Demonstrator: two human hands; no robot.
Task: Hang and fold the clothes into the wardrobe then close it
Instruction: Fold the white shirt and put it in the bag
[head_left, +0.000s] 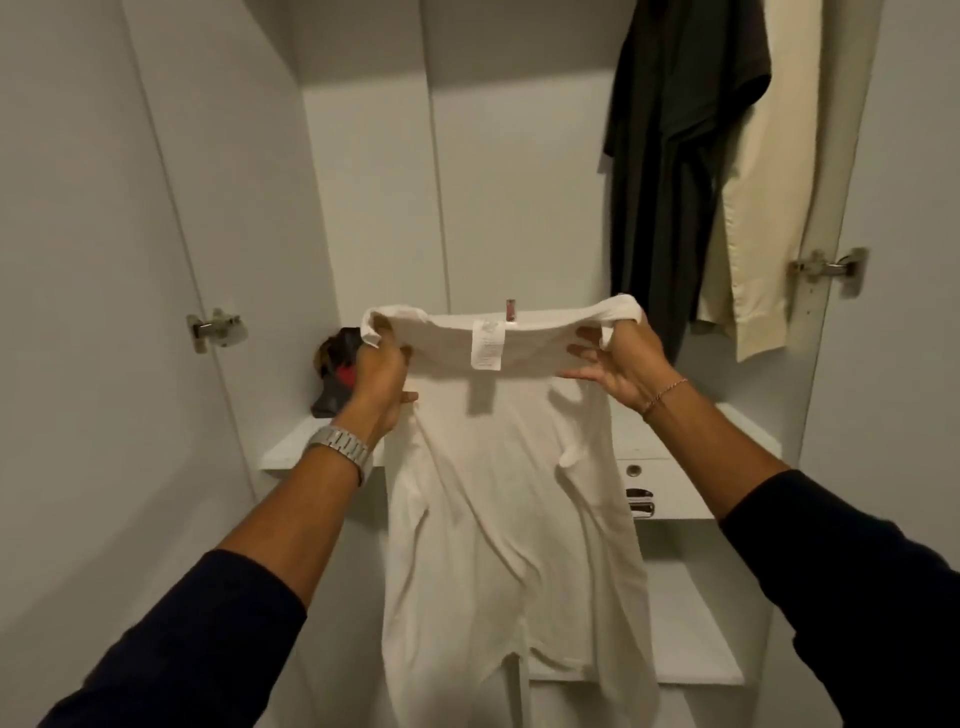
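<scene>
White garment (498, 519), care label (487, 351) unreadable, gripped by both hands (376, 371) (621, 366).

A home bedroom or dressing area, seen from in front of an open built-in wardrobe (374, 197) with plain white panels. Concealed cabinet hinges (214, 328) sit on the doors at the left and right of the frame. A dark garment (670, 171) and a cream garment (753, 218) hang at upper right. A white shelf (291, 452) crosses the centre, carrying a bundle of dark clothing (337, 374) at centre left, above a drawer (670, 493) with a metal handle.
</scene>
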